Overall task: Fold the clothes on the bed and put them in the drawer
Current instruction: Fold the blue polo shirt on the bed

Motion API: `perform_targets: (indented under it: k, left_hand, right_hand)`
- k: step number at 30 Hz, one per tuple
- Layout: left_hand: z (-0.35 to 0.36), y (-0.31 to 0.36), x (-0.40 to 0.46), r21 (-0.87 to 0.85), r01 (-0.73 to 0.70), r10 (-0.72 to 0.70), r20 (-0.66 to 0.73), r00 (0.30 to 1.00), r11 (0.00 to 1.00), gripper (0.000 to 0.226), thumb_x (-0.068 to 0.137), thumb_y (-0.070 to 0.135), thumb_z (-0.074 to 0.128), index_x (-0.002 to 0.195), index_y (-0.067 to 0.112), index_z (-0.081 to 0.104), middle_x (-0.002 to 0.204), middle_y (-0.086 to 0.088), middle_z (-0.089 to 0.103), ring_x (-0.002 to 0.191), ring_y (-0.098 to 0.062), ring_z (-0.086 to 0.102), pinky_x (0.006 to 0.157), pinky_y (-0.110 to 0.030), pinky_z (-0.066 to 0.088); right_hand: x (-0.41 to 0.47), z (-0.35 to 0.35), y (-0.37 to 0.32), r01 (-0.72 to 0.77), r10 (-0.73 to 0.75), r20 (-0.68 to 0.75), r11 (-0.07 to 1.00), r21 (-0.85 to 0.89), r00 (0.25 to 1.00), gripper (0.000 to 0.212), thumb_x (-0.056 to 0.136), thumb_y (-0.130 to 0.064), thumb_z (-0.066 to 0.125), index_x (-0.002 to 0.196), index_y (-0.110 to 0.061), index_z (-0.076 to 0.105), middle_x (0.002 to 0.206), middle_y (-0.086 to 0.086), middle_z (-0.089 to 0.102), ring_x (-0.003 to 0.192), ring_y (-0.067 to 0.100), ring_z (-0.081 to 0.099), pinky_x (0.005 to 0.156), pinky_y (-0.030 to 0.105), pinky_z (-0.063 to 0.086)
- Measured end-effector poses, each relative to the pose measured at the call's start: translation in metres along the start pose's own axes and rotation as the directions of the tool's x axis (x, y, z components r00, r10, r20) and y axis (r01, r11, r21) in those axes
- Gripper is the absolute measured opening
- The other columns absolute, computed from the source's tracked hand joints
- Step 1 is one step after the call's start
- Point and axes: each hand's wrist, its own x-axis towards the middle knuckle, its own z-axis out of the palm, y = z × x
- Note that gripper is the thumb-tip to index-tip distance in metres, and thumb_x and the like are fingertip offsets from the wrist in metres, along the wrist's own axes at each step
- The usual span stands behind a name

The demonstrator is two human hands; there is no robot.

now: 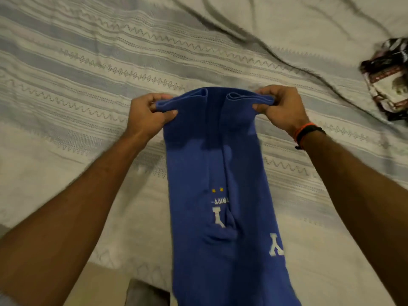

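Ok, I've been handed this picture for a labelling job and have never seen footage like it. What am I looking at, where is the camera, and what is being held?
There is no machine here: these are a person's two bare arms. The single picture comes from a camera worn on the person's head, looking forward and down, so the arms reach in from the bottom edge.

The surface is a bed covered with a pale striped bedspread. The left hand and the right hand each have a closed grip on the far edge of a blue garment, already folded lengthwise into a long strip with white letters on it. The right wrist wears a dark and orange band. At the right edge lies a dark and white patterned bundle of cloth, blurred, apart from the hands.
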Motion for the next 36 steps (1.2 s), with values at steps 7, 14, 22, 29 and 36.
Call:
perform_targets:
  k: [7, 14, 22, 29, 36]
  left_hand:
    - [0.005, -0.028, -0.130, 0.508, -0.247, 0.167, 0.198, 0.966, 0.826, 0.036, 0.064, 0.016, 0.058, 0.095, 0.016, 0.077, 0.089, -0.003, 0.075, 0.082, -0.020, 0.070, 0.081, -0.033, 0.058]
    - [0.021, -0.085, -0.201, 0.706, -0.295, 0.093, 0.311, 0.946, 0.644, 0.023, 0.075, 0.020, 0.056, 0.092, 0.014, 0.071, 0.090, -0.007, 0.065, 0.082, -0.032, 0.062, 0.072, -0.043, 0.053]
    - [0.024, -0.110, -0.244, 0.678, -0.384, 0.414, 0.127, 0.901, 0.627, 0.027, 0.091, 0.039, 0.060, 0.086, 0.012, 0.064, 0.080, -0.008, 0.062, 0.072, -0.026, 0.056, 0.061, -0.037, 0.045]
    - [0.054, -0.122, -0.260, 0.877, -0.372, 0.218, 0.316, 0.923, 0.304, 0.054, 0.061, 0.005, 0.075, 0.113, 0.006, 0.058, 0.110, -0.020, 0.057, 0.085, -0.039, 0.056, 0.069, -0.044, 0.047]
    - [0.081, -0.124, -0.249, 0.833, -0.468, 0.326, 0.373, 0.869, 0.295, 0.050, 0.068, -0.004, 0.073, 0.116, 0.004, 0.062, 0.113, -0.019, 0.061, 0.080, -0.040, 0.061, 0.058, -0.041, 0.049]
  right_hand:
    - [-0.119, -0.017, 0.025, 0.199, -0.157, 0.156, 0.931, -0.306, 0.975, 0.027, 0.077, 0.003, 0.068, 0.098, -0.011, 0.078, 0.099, 0.006, 0.075, 0.094, 0.019, 0.068, 0.083, 0.026, 0.049]
    - [-0.197, 0.008, 0.084, 0.312, -0.223, 0.228, 0.798, -0.516, 0.948, 0.026, 0.074, -0.002, 0.070, 0.098, -0.011, 0.076, 0.099, 0.009, 0.071, 0.088, 0.032, 0.066, 0.078, 0.037, 0.053]
    - [-0.243, 0.008, 0.103, 0.381, -0.391, 0.079, 0.800, -0.463, 0.917, 0.018, 0.083, -0.017, 0.063, 0.097, -0.009, 0.071, 0.091, 0.007, 0.068, 0.080, 0.025, 0.061, 0.075, 0.036, 0.048]
    - [-0.252, 0.031, 0.107, 0.460, -0.254, 0.384, 0.442, -0.770, 0.887, 0.039, 0.076, -0.015, 0.067, 0.115, -0.009, 0.062, 0.114, 0.012, 0.058, 0.101, 0.035, 0.053, 0.088, 0.045, 0.039]
    - [-0.244, 0.063, 0.105, 0.598, -0.385, 0.481, 0.295, -0.745, 0.788, 0.032, 0.081, -0.015, 0.058, 0.112, -0.008, 0.061, 0.106, 0.014, 0.060, 0.081, 0.034, 0.057, 0.073, 0.044, 0.046]
